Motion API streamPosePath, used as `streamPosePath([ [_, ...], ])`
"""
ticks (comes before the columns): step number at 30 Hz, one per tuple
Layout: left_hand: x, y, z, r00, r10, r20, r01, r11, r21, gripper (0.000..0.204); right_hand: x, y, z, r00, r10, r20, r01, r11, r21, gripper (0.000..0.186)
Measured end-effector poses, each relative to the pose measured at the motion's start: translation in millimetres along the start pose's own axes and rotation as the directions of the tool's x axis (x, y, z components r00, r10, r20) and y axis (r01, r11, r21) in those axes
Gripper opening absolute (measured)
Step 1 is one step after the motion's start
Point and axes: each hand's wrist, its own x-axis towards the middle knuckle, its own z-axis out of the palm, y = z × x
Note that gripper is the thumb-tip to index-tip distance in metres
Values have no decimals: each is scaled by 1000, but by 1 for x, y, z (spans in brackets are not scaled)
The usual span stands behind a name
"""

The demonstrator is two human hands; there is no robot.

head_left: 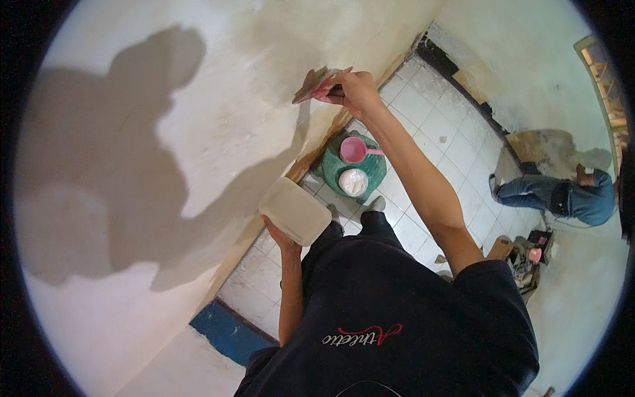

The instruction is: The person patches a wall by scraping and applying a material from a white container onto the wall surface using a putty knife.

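At the upper middle, my right hand point(357, 89) is closed on a red-handled tool point(325, 87), apparently a scraper or putty knife, its blade at the pale wall point(238, 92); whether it touches cannot be made out. My left hand point(284, 238) grips a shallow, off-white rectangular plastic tub point(296, 208) from its lower left, beside the wall. Below my hands, near my feet, a green rounded object point(335, 173) bears a pink dipper point(352, 150) and a white round container or heap of white material point(354, 182).
White tiled floor point(436, 132) lies between the walls. At right, another person point(589, 202) in blue works by the wall, near a framed opening point(605, 92). Assorted items and cardboard point(503, 248) lie in the lower right corner. A dark blue band point(221, 334) shows at lower left.
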Motion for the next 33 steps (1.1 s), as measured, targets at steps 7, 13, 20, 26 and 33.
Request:
streamPosePath([
  [7, -1, 18, 17, 1000, -4, -6, 4, 997, 80, 68, -19, 47, -57, 963, -126, -240, 133, 991, 15, 10],
  [13, -9, 38, 29, 1000, -2, -27, 4, 995, 95, 72, 59, 176, -83, 718, -614, -328, 247, 665, -705, 25],
  [20, -31, 45, 1, 991, 74, -112, -58, 988, 143, 71, -26, 198, 25, 799, -533, -279, 224, 693, -685, 26],
  [26, -36, 46, -23, 997, 41, -73, -35, 996, 80, 72, -47, 193, 0, 891, -347, -294, 129, 811, -570, 24],
  [33, -36, 44, -17, 991, 67, -118, -59, 996, 70, 70, 60, 137, -4, 950, 26, -311, -26, 1000, 4, 13],
])
